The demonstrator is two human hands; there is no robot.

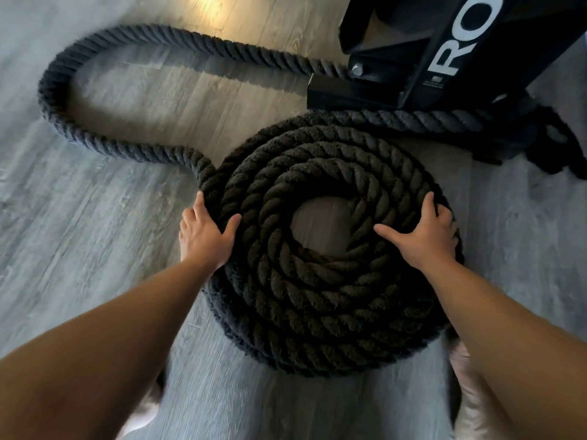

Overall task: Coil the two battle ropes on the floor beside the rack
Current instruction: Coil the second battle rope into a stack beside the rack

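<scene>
A thick, dark rope coil (333, 296) is laid flat on the grey wood floor (95, 217), close to the foot of the black rack (444, 58) that is seen at the far right. The coil is wound in many round turns and stacked more than one layer high, and a small patch of floor is left bare in its middle. The left hand (203, 233) is pressed against the outer turn on the coil's left side. Its fingers (199, 203) are held straight and close together along the outside of the rope, and the thumb is spread away and laid on top. The right hand (425, 236) is laid on top of the coil's right side. Its thumb is stretched out toward the middle, one finger is pointed away from the person, and the others are bent over the outer side and partly hidden. Nothing is pinched by either hand. A loose length of rope (54, 100) is led out from the coil just by the left hand, swung in a wide loop over the far left of the floor, and run back to the rack. Another stretch of rope (413, 119) is run from the far side of the coil under the rack's foot. On the rack white letters (460, 42) "RO" are printed, and a silver bolt (357, 70) is seen low down. Whether the coil is made of one rope or two cannot be told.
</scene>
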